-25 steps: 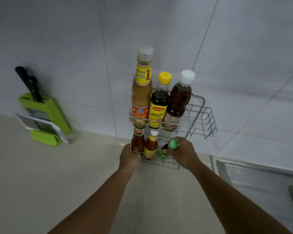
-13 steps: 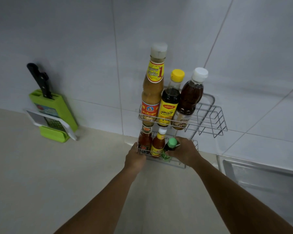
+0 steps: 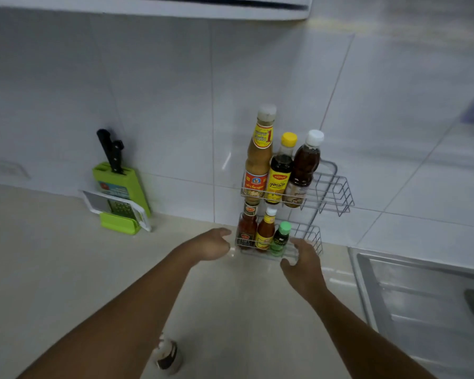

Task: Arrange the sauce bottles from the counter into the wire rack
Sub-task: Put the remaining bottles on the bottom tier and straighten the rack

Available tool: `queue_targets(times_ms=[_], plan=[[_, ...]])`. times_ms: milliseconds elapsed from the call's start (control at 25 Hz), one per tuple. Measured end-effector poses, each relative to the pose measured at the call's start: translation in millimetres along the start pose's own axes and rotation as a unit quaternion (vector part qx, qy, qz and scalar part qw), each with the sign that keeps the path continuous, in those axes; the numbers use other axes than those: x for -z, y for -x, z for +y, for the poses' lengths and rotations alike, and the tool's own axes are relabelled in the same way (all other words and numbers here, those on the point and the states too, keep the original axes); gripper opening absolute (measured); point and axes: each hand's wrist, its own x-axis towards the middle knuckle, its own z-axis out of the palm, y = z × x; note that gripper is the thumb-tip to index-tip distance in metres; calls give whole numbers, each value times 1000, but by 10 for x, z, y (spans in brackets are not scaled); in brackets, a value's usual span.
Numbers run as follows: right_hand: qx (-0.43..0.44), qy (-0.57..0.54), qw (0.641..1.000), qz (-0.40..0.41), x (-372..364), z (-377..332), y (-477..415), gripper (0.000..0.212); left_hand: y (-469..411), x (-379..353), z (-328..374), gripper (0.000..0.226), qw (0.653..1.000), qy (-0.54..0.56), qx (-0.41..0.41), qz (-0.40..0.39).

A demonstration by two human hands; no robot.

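A two-tier wire rack [image 3: 337,187] stands against the tiled wall. Its upper shelf holds a tall tan sauce bottle [image 3: 259,157], a yellow-capped dark bottle [image 3: 279,170] and a white-capped brown bottle [image 3: 303,166]. On the lower shelf stand a red sauce bottle [image 3: 246,228], an orange sauce bottle [image 3: 265,231] and a small green-capped bottle [image 3: 281,239]. My left hand [image 3: 211,243] hovers at the rack's lower left corner, fingers loosely curled, holding nothing. My right hand [image 3: 303,262] is open just right of the green-capped bottle, apart from it. A small dark jar [image 3: 167,355] sits on the counter under my left forearm.
A green knife block [image 3: 121,184] with black-handled knives and a grater [image 3: 115,207] leans against the wall at the left. A steel sink [image 3: 427,310] lies at the right. The beige counter [image 3: 52,269] stretches left of the rack.
My right hand has let go of the green-capped bottle, which now stands on the lower shelf, and drawn back to the right. My head has pulled back and up, showing more wall.
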Motion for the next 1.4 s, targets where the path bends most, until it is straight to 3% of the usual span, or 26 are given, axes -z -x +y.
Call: queue_targets(times_ms=[120, 240, 360, 440, 560, 720, 800, 880, 960, 1040, 1160, 1280, 1360, 1400], plan=[[59, -4, 994, -87, -61, -336, 383, 41, 281, 297, -335, 59, 998, -12, -47, -30], [83, -21, 969, -232, -181, -719, 730, 39, 574, 488, -896, 58, 994, -91, -38, -52], [89, 4, 922, -377, -428, -1055, 1090, 55, 891, 519, -1478, 56, 977, -206, 5, -50], [111, 29, 899, -423, -644, -1188, 1294, 69, 1090, 386, -1746, 65, 972, -216, 22, -89], [141, 16, 901, -409, -927, -1279, 1570, 68, 1349, 9, -2008, 79, 989, -92, -19, -110], [137, -25, 938, -318, -1093, -1279, 1769, 37, 1447, -450, -2150, 88, 989, 79, -91, -86], [121, -57, 946, -295, -1064, -1263, 1777, 29, 1474, -545, -2145, 88, 984, 98, -130, -76], [82, -119, 950, -278, -932, -1292, 1736, 26, 1513, -554, -2049, 77, 985, 119, -124, -21], [53, -183, 939, -286, -737, -1372, 1655, 26, 1531, -518, -1923, 51, 982, 128, -127, 53], [79, -189, 938, -281, -454, -1479, 1523, 29, 1528, -458, -1715, 35, 972, 155, -168, 45], [169, -111, 962, -186, 59, -1632, 1339, 28, 1607, -353, -1337, 31, 961, 182, -203, -53], [292, 66, 941, -159, 448, -1696, 1192, 30, 1673, -297, -1011, 30, 950, 174, -212, -150], [284, 108, 940, -157, 577, -1685, 1144, 30, 1671, -311, -823, 27, 955, 154, -205, -148], [257, 103, 950, -145, 608, -1654, 1126, 27, 1673, -339, -734, 26, 967, 121, -201, -99]])
